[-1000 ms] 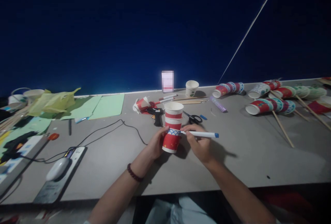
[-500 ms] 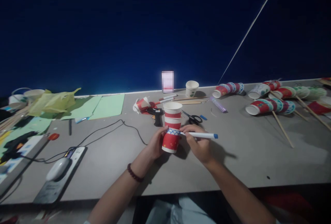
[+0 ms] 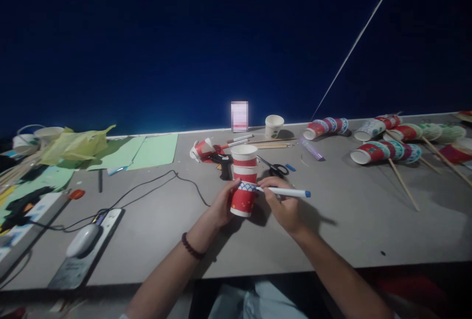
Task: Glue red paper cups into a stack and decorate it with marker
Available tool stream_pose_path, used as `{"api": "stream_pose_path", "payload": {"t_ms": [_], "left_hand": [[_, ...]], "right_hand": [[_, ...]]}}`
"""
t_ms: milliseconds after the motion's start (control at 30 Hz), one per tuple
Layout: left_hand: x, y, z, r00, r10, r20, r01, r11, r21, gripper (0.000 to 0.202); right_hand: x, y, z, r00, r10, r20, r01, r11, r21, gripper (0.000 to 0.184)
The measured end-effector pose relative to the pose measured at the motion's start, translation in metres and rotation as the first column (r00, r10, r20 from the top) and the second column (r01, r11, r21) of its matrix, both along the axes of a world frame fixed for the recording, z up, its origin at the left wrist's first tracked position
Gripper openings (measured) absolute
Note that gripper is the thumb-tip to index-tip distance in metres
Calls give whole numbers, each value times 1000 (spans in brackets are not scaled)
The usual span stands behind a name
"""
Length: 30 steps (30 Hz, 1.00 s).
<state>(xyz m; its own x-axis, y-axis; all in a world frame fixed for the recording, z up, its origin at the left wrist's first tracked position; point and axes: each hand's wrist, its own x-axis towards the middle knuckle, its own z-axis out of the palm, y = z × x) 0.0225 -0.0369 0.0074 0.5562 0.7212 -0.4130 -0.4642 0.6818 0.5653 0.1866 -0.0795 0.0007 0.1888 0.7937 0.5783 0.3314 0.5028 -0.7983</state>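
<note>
A column of red and white paper cups [image 3: 244, 201], joined end to end, stands slightly tilted in front of me. My left hand [image 3: 223, 206] is closed around its lower left side. Blue scale-like arcs mark a white band near the middle. In my right hand [image 3: 285, 211] is a white marker pen [image 3: 285, 191] with a blue end, pinched between the fingers. The pen points left, and its tip is at the right side of the blue-patterned band. Contact between tip and paper is too small to make out.
Behind the cups lie a black glue gun [image 3: 225, 166], scissors [image 3: 278, 169], a blue pen cap [image 3: 290, 167] and a white cup [image 3: 274, 126]. Several decorated cup columns with sticks [image 3: 403, 184] lie at right. A power strip [image 3: 31, 228], phone [image 3: 86, 255] and green paper [image 3: 155, 152] are at left.
The top of the cup column has shifted very slightly left. Both hands keep nearly the same places, and the pen stays at the band.
</note>
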Motion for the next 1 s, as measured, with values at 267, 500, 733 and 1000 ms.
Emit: {"api": "stream_pose_path", "payload": {"t_ms": [267, 500, 733, 1000], "left_hand": [[-1, 1, -1, 999, -42, 7, 41, 999, 25, 34], [-1, 2, -2, 998, -51, 27, 51, 999, 11, 35], [-2, 2, -4, 999, -41, 28, 41, 999, 12, 35], [-2, 2, -3, 999, -41, 18, 41, 999, 3, 36]], "right_hand": [[0, 0, -3, 1000, 0, -5, 0, 1000, -20, 11], [-1, -1, -2, 1000, 2, -13, -2, 1000, -24, 11], [0, -1, -2, 1000, -10, -13, 9, 1000, -18, 11], [-1, -1, 1, 1000, -11, -18, 11, 1000, -15, 12]]}}
